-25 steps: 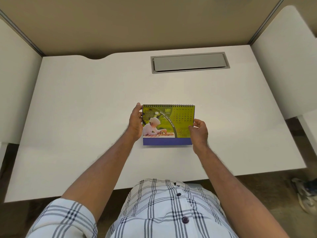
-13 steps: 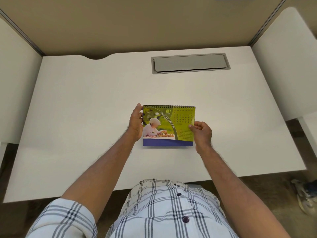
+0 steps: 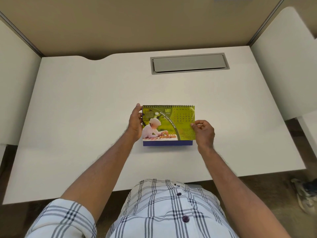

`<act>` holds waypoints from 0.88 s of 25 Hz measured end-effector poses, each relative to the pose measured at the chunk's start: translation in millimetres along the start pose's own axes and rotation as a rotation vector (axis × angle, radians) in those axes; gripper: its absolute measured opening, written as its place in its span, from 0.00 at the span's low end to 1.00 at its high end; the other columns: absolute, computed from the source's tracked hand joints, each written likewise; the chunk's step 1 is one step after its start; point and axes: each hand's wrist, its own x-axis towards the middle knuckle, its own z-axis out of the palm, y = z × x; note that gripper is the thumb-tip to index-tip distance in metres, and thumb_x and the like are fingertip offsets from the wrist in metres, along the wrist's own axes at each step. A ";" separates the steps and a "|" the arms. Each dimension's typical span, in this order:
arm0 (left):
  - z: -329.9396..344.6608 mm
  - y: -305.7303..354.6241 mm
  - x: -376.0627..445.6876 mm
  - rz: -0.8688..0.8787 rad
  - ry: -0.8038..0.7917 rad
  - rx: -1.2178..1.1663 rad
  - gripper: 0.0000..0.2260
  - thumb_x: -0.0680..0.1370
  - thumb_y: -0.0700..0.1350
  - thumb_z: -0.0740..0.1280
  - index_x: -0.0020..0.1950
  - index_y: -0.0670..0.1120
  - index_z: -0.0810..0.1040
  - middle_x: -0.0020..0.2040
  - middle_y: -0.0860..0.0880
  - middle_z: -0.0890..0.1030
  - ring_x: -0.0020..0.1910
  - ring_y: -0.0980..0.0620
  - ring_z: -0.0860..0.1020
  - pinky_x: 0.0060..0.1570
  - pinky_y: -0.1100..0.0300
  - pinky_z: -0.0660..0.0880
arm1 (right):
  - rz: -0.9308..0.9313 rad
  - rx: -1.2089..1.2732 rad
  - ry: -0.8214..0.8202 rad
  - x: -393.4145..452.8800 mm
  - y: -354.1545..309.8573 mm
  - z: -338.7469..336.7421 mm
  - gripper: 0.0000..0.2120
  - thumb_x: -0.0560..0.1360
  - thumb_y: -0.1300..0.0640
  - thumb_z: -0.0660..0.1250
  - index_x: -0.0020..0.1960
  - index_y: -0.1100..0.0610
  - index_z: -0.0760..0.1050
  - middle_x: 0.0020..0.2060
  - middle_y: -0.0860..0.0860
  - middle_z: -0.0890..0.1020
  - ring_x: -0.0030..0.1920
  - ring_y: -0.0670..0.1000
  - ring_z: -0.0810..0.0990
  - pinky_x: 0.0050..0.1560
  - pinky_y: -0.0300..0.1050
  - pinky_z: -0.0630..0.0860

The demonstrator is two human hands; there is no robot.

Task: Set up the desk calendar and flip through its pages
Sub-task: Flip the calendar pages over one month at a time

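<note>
We see the calendar (image 3: 169, 124) standing mid-surface (image 3: 85, 100), nearer the front edge, left hand (image 3: 136, 123) clasping its left side, right hand (image 3: 204, 132) pinching the May page's right edge; lift gently over the spiral, base steadied.

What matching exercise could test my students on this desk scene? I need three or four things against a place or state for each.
Things:
1. left hand
2. right hand
3. cable tray lid
4. desk calendar

Places or states:
A. set into the desk at the far side
B. stands open at May
C. grips the calendar's left edge
D. pinches the page's right edge

Pairs: 1-C, 2-D, 3-A, 4-B
</note>
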 end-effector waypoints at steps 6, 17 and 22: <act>-0.7 0.1 -0.5 -0.006 0.012 -0.003 0.18 0.83 0.62 0.56 0.54 0.52 0.80 0.45 0.47 0.83 0.46 0.50 0.81 0.50 0.55 0.76 | 0.018 -0.035 0.018 -1.5 -9.1 0.1 0.04 0.75 0.52 0.74 0.45 0.50 0.80 0.48 0.49 0.84 0.48 0.52 0.82 0.44 0.45 0.78; -1.7 5.8 -8.9 -0.068 -0.035 -0.141 0.15 0.81 0.60 0.62 0.51 0.50 0.78 0.47 0.42 0.86 0.42 0.43 0.85 0.37 0.57 0.81 | 0.328 0.487 -0.534 10.1 -65.1 -21.6 0.07 0.73 0.54 0.68 0.50 0.54 0.81 0.42 0.53 0.85 0.40 0.52 0.85 0.43 0.47 0.81; -1.2 4.0 -12.0 -0.021 0.025 -0.063 0.18 0.81 0.63 0.60 0.47 0.52 0.82 0.40 0.47 0.82 0.40 0.51 0.80 0.26 0.64 0.74 | 0.212 0.442 -0.571 23.6 -87.0 -22.5 0.21 0.79 0.41 0.60 0.58 0.55 0.80 0.55 0.54 0.85 0.54 0.54 0.82 0.54 0.51 0.74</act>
